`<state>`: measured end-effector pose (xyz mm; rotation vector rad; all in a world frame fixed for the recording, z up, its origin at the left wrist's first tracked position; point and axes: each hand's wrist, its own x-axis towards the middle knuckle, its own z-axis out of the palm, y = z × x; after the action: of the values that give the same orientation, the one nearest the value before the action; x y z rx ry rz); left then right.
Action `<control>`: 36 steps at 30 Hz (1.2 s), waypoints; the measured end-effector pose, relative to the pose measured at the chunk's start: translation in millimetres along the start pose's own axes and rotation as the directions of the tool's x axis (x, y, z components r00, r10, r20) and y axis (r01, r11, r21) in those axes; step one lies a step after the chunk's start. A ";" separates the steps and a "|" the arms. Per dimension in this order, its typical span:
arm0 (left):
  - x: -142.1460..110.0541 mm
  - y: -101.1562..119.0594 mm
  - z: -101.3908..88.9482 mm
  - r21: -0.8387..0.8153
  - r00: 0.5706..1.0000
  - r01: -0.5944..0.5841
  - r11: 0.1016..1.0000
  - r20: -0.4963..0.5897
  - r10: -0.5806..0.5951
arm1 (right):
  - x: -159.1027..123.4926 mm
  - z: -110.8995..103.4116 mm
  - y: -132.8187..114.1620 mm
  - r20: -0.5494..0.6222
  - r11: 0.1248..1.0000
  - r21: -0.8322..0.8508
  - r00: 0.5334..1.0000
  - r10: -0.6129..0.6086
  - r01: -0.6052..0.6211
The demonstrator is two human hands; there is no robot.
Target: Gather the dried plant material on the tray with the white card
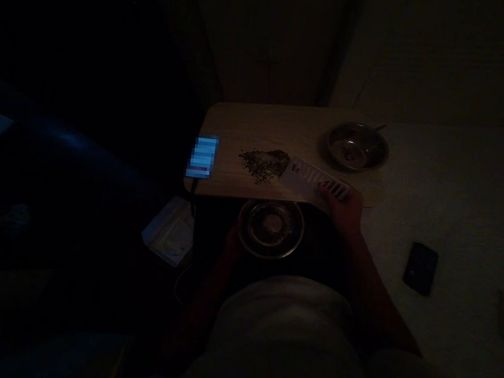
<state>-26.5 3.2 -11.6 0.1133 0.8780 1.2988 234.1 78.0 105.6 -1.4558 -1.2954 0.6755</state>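
The room is very dark. My right hand (345, 210) grips a flat, pale strip with a row of dark bars or slots (312, 180); I cannot tell its exact kind. The strip's far end touches, or nearly touches, a loose pile of small dark bits like seeds (264, 163) on a small wooden table (233, 117). Just below the table's near edge, my left hand (236, 239) holds a round metal bowl (289, 242) by its left side. Some contents show dimly inside this bowl. Shadow hides most of the left fingers.
A second metal bowl (357, 146) with a utensil handle over its rim stands at the table's back right. A lit phone screen (202, 156) is at the left edge. On the pale surface to the right lies a dark phone-like object (420, 269).
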 end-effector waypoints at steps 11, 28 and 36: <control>-4.8 4.7 6.7 -0.023 0.998 0.018 1.000 -0.067 -0.020 | -2.9 4.7 -6.0 -0.031 0.991 0.124 0.998 0.059 -0.054; -2.6 5.6 -0.1 -0.031 0.996 0.086 0.996 -0.031 -0.087 | -4.9 -1.0 -7.7 -0.079 0.974 0.208 0.991 0.108 -0.090; -7.5 9.1 7.7 -0.061 0.993 0.098 0.993 -0.066 -0.102 | -3.3 -4.0 -1.2 -0.145 0.979 0.168 0.979 0.140 -0.116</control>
<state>-28.9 2.5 2.3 -0.0214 0.8930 1.2388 236.3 73.4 107.2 -1.4397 -1.0109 0.7180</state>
